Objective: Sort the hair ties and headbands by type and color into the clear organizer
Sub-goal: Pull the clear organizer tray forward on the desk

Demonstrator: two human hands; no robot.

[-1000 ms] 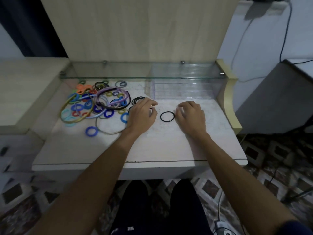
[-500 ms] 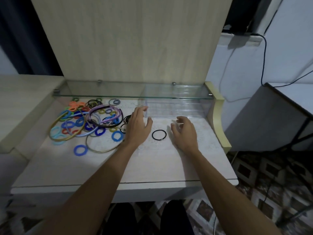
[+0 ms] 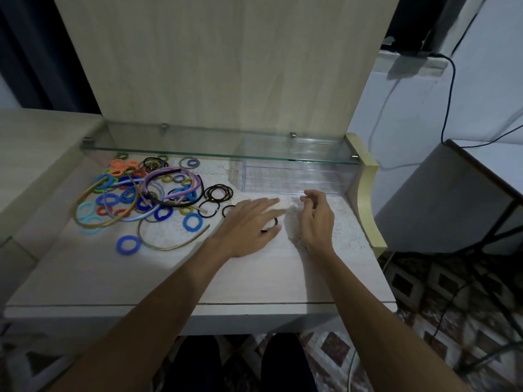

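A clear organizer (image 3: 291, 176) stands at the back right of the desk, under a glass shelf (image 3: 198, 154). A mixed pile of colored hair ties (image 3: 135, 193) and headbands (image 3: 172, 179) covers the left side, with a cluster of thin black ties (image 3: 218, 192) at its right edge. My left hand (image 3: 249, 226) lies flat with straight fingers over a single black hair tie (image 3: 274, 224), of which only a short arc shows. Just right of it, my right hand (image 3: 315, 219) hovers in front of the organizer with loosely curled fingers and holds nothing I can see.
A loose blue tie (image 3: 128, 244) and a thin gold headband (image 3: 172, 244) lie nearest the front of the pile. A curved wooden side panel (image 3: 368, 193) bounds the desk (image 3: 254, 278) on the right. Cables hang on the right wall.
My left hand slid right and now covers the single black tie that lay between my hands. My right hand lifted off the desk and curled its fingers.
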